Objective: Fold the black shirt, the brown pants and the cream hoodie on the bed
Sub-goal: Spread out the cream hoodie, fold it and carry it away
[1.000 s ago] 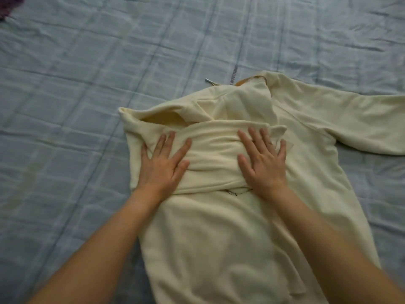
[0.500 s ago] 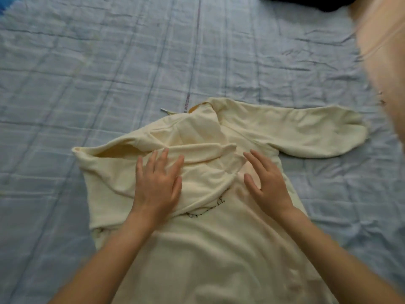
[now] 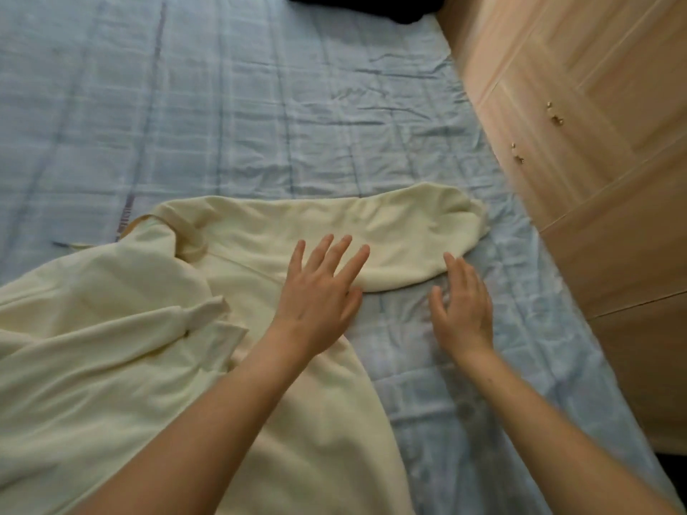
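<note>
Head view, left hand point(image 3: 319, 293) over cream hoodie point(image 3: 111, 366), right hand point(image 3: 463, 308) near sleeve point(image 3: 390, 232)

On my feed a wooden wardrobe point(image 3: 594, 105) fills the right side, its pale panelled doors running along the edge of the blue checked sheet point(image 3: 260, 105). I see two pairs of small brass knobs point(image 3: 554, 115) on the doors, one pair above the other. The sheet is creased, most heavily near the wardrobe. A dark stripe point(image 3: 148, 105) runs down its left part.
</note>
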The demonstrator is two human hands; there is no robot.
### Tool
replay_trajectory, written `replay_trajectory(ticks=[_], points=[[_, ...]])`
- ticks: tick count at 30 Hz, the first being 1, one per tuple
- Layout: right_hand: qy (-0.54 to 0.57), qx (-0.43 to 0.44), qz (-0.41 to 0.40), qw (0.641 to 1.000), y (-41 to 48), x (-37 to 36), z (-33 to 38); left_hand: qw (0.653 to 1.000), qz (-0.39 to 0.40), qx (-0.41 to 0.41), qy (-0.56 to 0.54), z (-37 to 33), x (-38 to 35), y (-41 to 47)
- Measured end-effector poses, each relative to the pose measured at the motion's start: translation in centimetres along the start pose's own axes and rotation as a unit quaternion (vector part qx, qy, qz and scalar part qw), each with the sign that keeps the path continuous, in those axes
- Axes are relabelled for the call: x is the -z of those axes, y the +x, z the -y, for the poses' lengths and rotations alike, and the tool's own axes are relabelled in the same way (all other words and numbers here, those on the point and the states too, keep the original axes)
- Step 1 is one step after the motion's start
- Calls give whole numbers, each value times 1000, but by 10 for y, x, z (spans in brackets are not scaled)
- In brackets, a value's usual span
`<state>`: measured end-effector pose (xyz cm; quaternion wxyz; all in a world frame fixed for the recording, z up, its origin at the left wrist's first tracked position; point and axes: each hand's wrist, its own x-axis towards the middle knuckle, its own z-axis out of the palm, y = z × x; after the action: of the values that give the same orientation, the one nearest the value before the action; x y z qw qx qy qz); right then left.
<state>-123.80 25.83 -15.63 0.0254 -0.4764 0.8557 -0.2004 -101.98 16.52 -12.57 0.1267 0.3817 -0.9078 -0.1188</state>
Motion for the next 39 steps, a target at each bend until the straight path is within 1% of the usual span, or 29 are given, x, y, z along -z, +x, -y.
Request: replay_trajectory(ticks=[3, 5, 8, 11, 12, 14, 16, 18, 19, 21, 22, 23, 24, 25, 26, 27, 29, 30, 31, 33, 34, 36, 37, 38, 39], points=[[47, -47, 7, 998, 20, -4, -27, 999, 25, -23, 17, -16, -26, 40], [72, -70, 19, 995, 37, -7, -40, 998, 40, 2, 44, -14, -43, 56], [29, -81, 23, 996, 64, -12, -54, 991, 84, 74, 75, -2, -71, 60], [12, -99, 32, 994, 92, -14, -65, 986, 107, 78, 98, 2, -87, 54], [24, -110, 42, 993, 102, -15, -67, 986, 107, 78, 104, 2, -89, 53], [89, -143, 57, 984, 121, -14, -69, 987, 92, 75, 107, 2, -92, 53], [187, -190, 47, 963, 138, -11, -68, 989, 81, 72, 103, 2, -92, 54], [254, -243, 28, 936, 147, -6, -63, 989, 80, 72, 98, 4, -93, 55], [290, -262, 6, 921, 148, -4, -61, 989, 88, 73, 95, 4, -92, 54], [398, -291, -51, 869, 147, 5, -51, 988, 99, 77, 88, 2, -91, 53], [438, -287, -70, 849, 144, 11, -45, 988, 102, 84, 80, 1, -89, 54], [457, -266, -78, 845, 141, 17, -36, 988, 106, 93, 66, 2, -86, 55], [459, -229, -76, 855, 135, 22, -27, 987, 112, 107, 39, 3, -82, 58], [452, -184, -71, 870, 129, 26, -18, 986, 113, 123, -13, 3, -76, 63], [438, -141, -64, 886, 121, 29, -7, 981, 104, 134, -94, 3, -65, 67], [424, -103, -57, 898, 113, 32, 3, 967, 75, 132, -203, 0, -52, 72], [416, -45, -33, 908, 96, 31, 23, 906, 4, 105, -410, -10, -26, 81], [425, -33, -14, 904, 88, 28, 33, 878, -14, 88, -470, -17, -14, 86], [441, -29, 5, 897, 82, 24, 41, 861, -20, 76, -503, -21, -6, 91], [460, -22, 27, 887, 72, 13, 54, 856, -22, 52, -513, -28, 6, 101], [460, -17, 33, 887, 68, 8, 59, 864, -23, 44, -502, -27, 7, 104], [467, -11, 59, 882, 64, 0, 65, 890, -33, 37, -452, -20, 3, 107], [477, -11, 79, 875, 62, -4, 66, 900, -41, 45, -431, -15, -1, 106], [487, -13, 102, 867, 59, -7, 66, 902, -52, 63, -424, -9, -6, 103], [487, -16, 116, 866, 56, -8, 66, 893, -65, 89, -437, -3, -9, 98]])
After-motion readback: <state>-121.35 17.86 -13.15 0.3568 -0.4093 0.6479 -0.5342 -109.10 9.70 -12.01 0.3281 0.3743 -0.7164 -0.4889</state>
